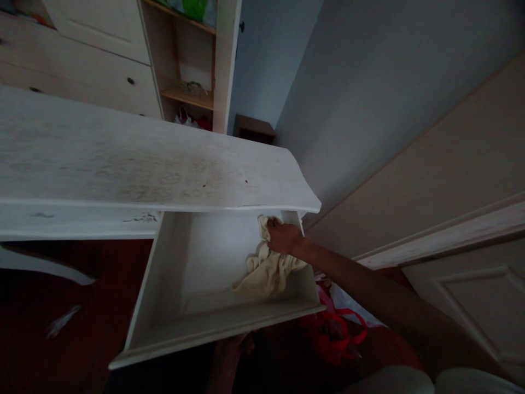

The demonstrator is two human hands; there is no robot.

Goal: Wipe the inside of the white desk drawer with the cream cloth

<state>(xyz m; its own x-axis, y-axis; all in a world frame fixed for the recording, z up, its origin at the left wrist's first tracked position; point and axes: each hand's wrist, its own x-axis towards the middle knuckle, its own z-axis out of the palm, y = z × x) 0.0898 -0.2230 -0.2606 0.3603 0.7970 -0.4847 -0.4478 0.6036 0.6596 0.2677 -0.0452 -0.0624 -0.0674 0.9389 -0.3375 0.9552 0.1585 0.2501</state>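
The fingers (272, 226) of the right hand (285, 238) are closed on a cream cloth (266, 276), with a small fold of it sticking out past their tips. The cloth lies crumpled inside a white drawer (213, 249), at its right end; part of it spreads over the drawer's bottom toward the front, and part bunches against the right side wall. The right forearm reaches in over that wall from the lower right.

The left hand (237, 346) is below the drawer's front edge, near its middle. It sits in deep shadow, and I cannot tell whether its fingers grip the edge or only rest close to it.

The drawer is pulled out from a white table (246, 164), whose top carries a wide patch of dark, smudgy marks and two small dark specks. A carved ornament (141, 217) shows on the table's front, just left of the drawer. To the right of the drawer, on the dark red floor (118, 273), a bright red bag (338, 334) stands partly behind the forearm. A pale scrap (63, 322) lies on the floor at the left.

Beyond the table is a white cabinet (90, 68) with dark knobs and open wooden shelves, a green item (194, 7) on the upper one. A brown box-like piece (255, 128) stands by the grey-blue wall (348, 82).
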